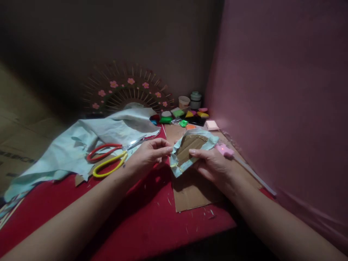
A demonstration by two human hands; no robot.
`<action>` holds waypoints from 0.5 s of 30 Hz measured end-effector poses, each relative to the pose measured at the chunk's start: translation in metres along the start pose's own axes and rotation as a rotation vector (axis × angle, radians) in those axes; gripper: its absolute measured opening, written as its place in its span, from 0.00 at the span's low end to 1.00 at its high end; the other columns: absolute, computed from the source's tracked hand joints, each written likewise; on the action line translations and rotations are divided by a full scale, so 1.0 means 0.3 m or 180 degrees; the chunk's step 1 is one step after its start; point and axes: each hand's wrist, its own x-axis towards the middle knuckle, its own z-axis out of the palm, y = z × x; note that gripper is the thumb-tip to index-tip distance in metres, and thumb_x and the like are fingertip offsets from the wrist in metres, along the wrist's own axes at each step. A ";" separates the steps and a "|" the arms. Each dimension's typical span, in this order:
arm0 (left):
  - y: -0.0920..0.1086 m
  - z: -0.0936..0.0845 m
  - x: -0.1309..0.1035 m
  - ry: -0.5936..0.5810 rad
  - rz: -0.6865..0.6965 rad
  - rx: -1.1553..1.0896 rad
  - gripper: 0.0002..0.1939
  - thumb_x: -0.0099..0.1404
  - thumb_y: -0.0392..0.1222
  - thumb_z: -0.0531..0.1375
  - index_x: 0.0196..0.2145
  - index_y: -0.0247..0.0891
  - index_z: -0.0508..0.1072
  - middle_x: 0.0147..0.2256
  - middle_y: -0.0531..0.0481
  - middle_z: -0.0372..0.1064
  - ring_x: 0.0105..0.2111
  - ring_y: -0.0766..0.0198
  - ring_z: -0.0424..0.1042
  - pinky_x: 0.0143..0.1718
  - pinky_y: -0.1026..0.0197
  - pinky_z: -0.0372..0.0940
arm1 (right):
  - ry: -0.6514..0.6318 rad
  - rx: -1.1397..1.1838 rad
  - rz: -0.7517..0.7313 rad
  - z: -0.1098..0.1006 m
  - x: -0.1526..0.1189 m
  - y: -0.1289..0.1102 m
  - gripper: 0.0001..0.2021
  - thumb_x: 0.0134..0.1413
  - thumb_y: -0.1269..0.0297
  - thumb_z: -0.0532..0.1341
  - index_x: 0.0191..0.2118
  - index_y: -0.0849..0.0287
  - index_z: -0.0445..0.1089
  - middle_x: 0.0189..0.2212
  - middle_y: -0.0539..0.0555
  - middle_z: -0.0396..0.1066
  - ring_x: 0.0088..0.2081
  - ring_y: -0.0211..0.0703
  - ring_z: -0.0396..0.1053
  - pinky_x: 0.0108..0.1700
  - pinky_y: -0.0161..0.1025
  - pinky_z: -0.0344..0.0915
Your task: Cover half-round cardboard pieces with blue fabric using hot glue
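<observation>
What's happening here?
Someone's right hand holds a small cardboard piece, with light-blue fabric around its edges. The left hand is at its left edge; whether it grips the fabric is unclear. Scissors lie to the left by a larger light-blue cloth; a cardboard sheet lies below the hands on the red tabletop.

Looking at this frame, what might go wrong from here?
The left hand might brush the scissors lying close beside it. The crinkled cloth border around the cardboard piece could bunch or lift, since only the right hand clearly grips it.
</observation>
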 end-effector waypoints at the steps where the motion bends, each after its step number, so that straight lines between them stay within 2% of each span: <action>1: -0.004 0.003 0.003 -0.0050 -0.0061 -0.0135 0.12 0.57 0.45 0.66 0.29 0.36 0.69 0.20 0.59 0.61 0.17 0.74 0.56 0.16 0.69 0.51 | 0.0014 0.0003 0.0017 0.001 -0.002 0.000 0.19 0.40 0.79 0.63 0.43 0.59 0.70 0.31 0.53 0.75 0.37 0.47 0.73 0.47 0.49 0.69; 4: -0.005 0.026 0.001 0.0066 0.0028 -0.0093 0.11 0.56 0.43 0.66 0.29 0.35 0.68 0.20 0.58 0.63 0.17 0.74 0.58 0.17 0.69 0.53 | 0.0100 0.0015 0.0030 0.002 -0.004 0.003 0.20 0.41 0.79 0.62 0.44 0.59 0.70 0.30 0.53 0.75 0.38 0.48 0.73 0.47 0.50 0.69; 9: -0.003 0.077 -0.016 0.0478 0.0532 0.0364 0.09 0.56 0.41 0.63 0.30 0.35 0.66 0.22 0.57 0.65 0.18 0.73 0.62 0.18 0.68 0.57 | 0.0146 0.0042 -0.0037 -0.005 0.001 0.004 0.22 0.39 0.80 0.63 0.45 0.58 0.69 0.31 0.53 0.74 0.38 0.48 0.73 0.47 0.50 0.69; 15: -0.023 0.083 -0.018 0.0553 0.0539 0.0341 0.16 0.52 0.41 0.67 0.35 0.36 0.65 0.23 0.59 0.64 0.20 0.73 0.62 0.19 0.70 0.57 | 0.0130 0.0065 0.0016 -0.005 0.008 0.002 0.22 0.39 0.81 0.63 0.44 0.59 0.69 0.30 0.52 0.74 0.35 0.46 0.72 0.47 0.49 0.69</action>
